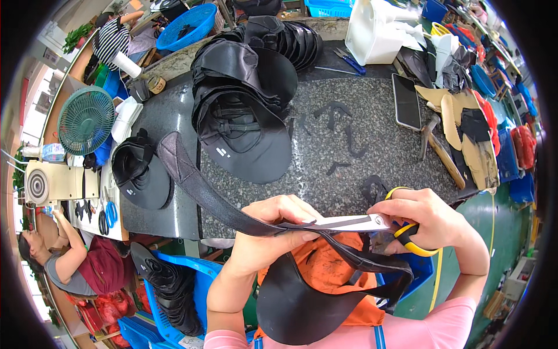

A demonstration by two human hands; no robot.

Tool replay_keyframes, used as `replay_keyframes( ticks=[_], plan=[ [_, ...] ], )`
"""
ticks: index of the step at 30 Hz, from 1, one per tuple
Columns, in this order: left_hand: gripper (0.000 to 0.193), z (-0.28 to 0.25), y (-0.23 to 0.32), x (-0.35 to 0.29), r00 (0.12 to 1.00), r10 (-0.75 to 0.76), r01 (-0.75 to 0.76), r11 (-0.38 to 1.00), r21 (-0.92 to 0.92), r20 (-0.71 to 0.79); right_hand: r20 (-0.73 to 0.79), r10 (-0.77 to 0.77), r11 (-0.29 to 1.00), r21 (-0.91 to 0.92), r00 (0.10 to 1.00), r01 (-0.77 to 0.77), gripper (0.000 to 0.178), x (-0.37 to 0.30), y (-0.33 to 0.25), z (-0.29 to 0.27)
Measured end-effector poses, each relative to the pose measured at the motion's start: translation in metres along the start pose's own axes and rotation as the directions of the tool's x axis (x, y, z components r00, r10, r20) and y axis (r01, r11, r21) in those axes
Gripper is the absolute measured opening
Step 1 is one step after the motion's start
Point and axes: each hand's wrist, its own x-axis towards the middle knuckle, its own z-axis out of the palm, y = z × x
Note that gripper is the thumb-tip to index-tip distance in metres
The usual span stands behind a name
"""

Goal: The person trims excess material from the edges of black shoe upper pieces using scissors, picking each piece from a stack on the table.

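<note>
My left hand [267, 224] pinches a black leather piece, whose wide strap [212, 203] arches up and left over the table. Its broad rounded flap [308, 308] hangs below, in front of my orange apron [331, 256]. In my right hand [427, 215] are scissors with yellow and black handles [419, 249], fingers through the loops. Their silver blades [343, 223] lie along the leather edge, the tips close to my left fingers. A thin dark strip runs along the blades. Several similar black leather pieces [250, 151] are stacked on the table beyond my hands.
Small black offcuts [332, 110] lie on the speckled stone tabletop [314, 168]. To the right are a phone [406, 102], a hammer [444, 157] and cardboard pieces [456, 119]. Another leather piece [145, 180] lies left, near a green fan [87, 120]. A co-worker [75, 256] sits at far left.
</note>
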Motion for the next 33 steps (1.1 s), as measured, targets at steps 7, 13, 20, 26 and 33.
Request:
replay_keyframes(
  ticks=[7,13,20,26,33],
  plan=[
    [0.021,0.002,-0.002,0.002,0.999,-0.014,0.016,0.996,-0.084,0.034,0.0,-0.051,0.999,0.006,0.999,0.051,0.063,-0.001,0.002,-0.002],
    [0.019,0.006,-0.005,0.006,0.988,0.114,-0.111,0.993,-0.032,0.103,0.027,-0.055,0.998,-0.001,0.998,0.055,0.053,0.003,-0.005,-0.003],
    [0.019,0.011,0.0,0.01,0.981,0.169,-0.166,0.985,-0.039,0.097,0.048,-0.068,0.998,0.016,0.997,0.067,0.05,0.0,-0.01,-0.01],
    [0.017,0.012,-0.005,0.01,0.966,0.192,-0.187,0.981,-0.043,0.174,0.015,-0.103,0.995,-0.003,0.995,0.103,0.048,0.005,-0.014,-0.005],
    [0.017,0.015,-0.004,0.012,0.941,0.287,-0.291,0.957,-0.006,0.178,0.09,-0.096,0.993,0.084,0.991,0.089,0.049,0.003,-0.015,-0.007]
  ],
)
